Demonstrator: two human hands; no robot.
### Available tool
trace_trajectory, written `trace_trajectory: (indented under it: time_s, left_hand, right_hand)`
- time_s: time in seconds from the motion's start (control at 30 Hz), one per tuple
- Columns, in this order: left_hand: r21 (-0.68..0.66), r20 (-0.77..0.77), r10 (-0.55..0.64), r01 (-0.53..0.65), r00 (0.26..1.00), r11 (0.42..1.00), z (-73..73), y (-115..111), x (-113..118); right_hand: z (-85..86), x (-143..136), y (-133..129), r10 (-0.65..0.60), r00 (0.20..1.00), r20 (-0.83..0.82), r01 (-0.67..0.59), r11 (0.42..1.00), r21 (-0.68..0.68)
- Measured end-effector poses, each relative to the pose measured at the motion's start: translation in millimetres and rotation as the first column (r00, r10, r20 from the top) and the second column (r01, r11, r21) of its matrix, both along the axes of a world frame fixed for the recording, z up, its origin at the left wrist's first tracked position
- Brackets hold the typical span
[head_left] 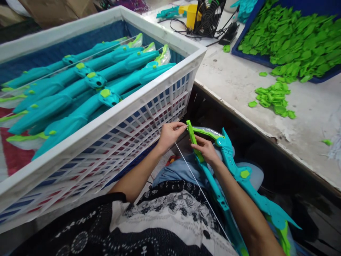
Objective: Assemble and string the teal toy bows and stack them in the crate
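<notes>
Head camera: I look down on two bare hands at work over a lap.
Left hand [169, 137]: thumb and fingertip pinched together at the far tip of the green bar; whatever lies between them is too small for me to make out.
Right hand [206, 148]: clasped around the green bar [192, 137], holding it tilted.
White string [196, 180]: runs taut from beside the left hand toward the near right, across the patterned shirt [170, 220].
Slim teal limb [213, 183]: extends from the green bar to the near right, partly behind the right forearm.
Jointed teal piece [234, 169]: just right of that forearm, green at both ends; I cannot tell whether it joins the slim limb.
White crate [149, 93]: left, stacked with teal-and-green pieces [64, 96].
Worktop [226, 85]: far right, carrying a loose green pile [274, 97].
Blue tray [249, 28]: beyond the pile, heaped with green parts [293, 42].
Fan [209, 17]: far side, beside a yellow cup [191, 17].
</notes>
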State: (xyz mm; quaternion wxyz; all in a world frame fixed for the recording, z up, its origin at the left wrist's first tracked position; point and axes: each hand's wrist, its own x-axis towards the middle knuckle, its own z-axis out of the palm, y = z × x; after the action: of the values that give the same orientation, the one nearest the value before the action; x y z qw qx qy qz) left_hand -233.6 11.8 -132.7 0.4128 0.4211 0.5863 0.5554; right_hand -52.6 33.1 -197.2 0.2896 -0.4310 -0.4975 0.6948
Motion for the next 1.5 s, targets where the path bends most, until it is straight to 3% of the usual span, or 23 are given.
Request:
trace_trajectory:
  time_s: [0.2, 0.43, 0.67, 0.87, 1.03, 1.13, 1.23, 1.37, 1.5]
  left_hand:
    - [0.048, -0.003, -0.038, 0.038, 0.999, 0.998, 1.8, 5.6, 0.3]
    - [0.031, 0.060, -0.084, 0.082, 0.995, 0.996, -7.2, 9.3, 0.2]
    - [0.041, -0.059, -0.097, 0.100, 0.993, 0.994, 1.4, 9.5, 1.3]
    - [0.074, -0.406, -0.046, 0.083, 0.913, 0.994, 7.1, 4.9, 11.7]
    - [0.032, -0.398, -0.139, 0.165, 0.907, 0.986, 0.8, 3.2, 13.4]
    - [0.021, -0.450, -0.107, 0.130, 0.887, 0.991, 0.0, 7.0, 12.1]
    - [0.012, -0.531, -0.061, 0.079, 0.845, 0.997, 0.6, 10.5, 11.6]
    - [0.012, -0.547, -0.059, 0.078, 0.835, 0.997, -1.8, 10.3, 10.2]
    - [0.027, -0.519, -0.061, 0.088, 0.853, 0.996, -4.8, 8.5, 7.8]
  right_hand:
    - [4.6, 0.7, -0.3, -0.012, 1.000, -0.010, 0.011, 1.000, -0.027]
    - [3.9, 2.5, -0.8, -0.013, 1.000, -0.023, 0.013, 1.000, -0.024]
    - [5.9, 2.1, -1.8, 0.004, 1.000, 0.008, -0.004, 1.000, 0.008]
    - [5.3, 1.3, -3.7, -0.034, 0.999, -0.012, 0.035, 0.999, 0.016]
    - [0.1, -1.0, -7.3, -0.046, 0.999, -0.022, 0.046, 0.998, 0.038]
    - [-2.0, -2.5, -9.9, -0.018, 1.000, 0.017, 0.016, 0.994, 0.108]
    - [5.1, -3.4, -4.8, -0.017, 0.993, 0.119, -0.018, 0.959, 0.284]
    - [32.8, -9.0, 22.7, -0.165, 0.970, 0.181, 0.036, 0.826, 0.563]
    - [59.2, -22.7, 52.3, -0.102, 0.978, 0.180, -0.033, 0.783, 0.621]
